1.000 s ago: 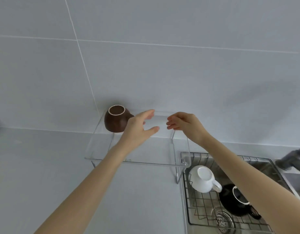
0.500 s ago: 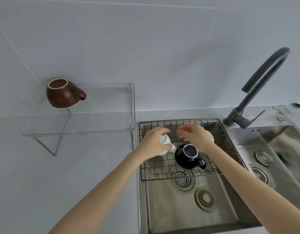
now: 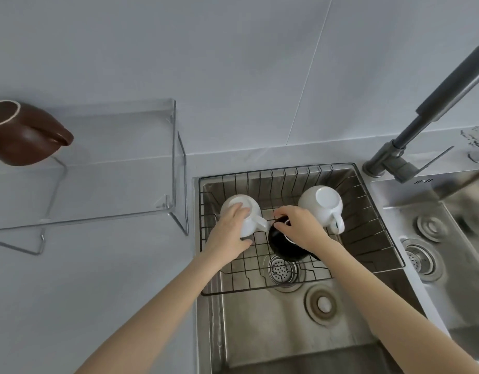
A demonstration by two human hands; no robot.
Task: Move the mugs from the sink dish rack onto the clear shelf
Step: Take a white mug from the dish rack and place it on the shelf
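A black wire dish rack sits across the back of the left sink basin. Three mugs are in it, upside down. My left hand is wrapped around the left white mug, whose handle points right. My right hand grips the black mug at the rack's middle, covering most of its top. A second white mug stands free at the rack's back right. The clear shelf stands on the counter to the left, with a brown mug on its far left end.
A dark grey faucet rises behind the divider between the two steel basins. The left basin's drain strainer lies under the rack; a second basin is on the right. Grey counter stretches left of the sink.
Both hands left the shelf, dropped to the sink rack, and closed on mugs: the left on a white mug, the right on the black one. The view swung right and down.
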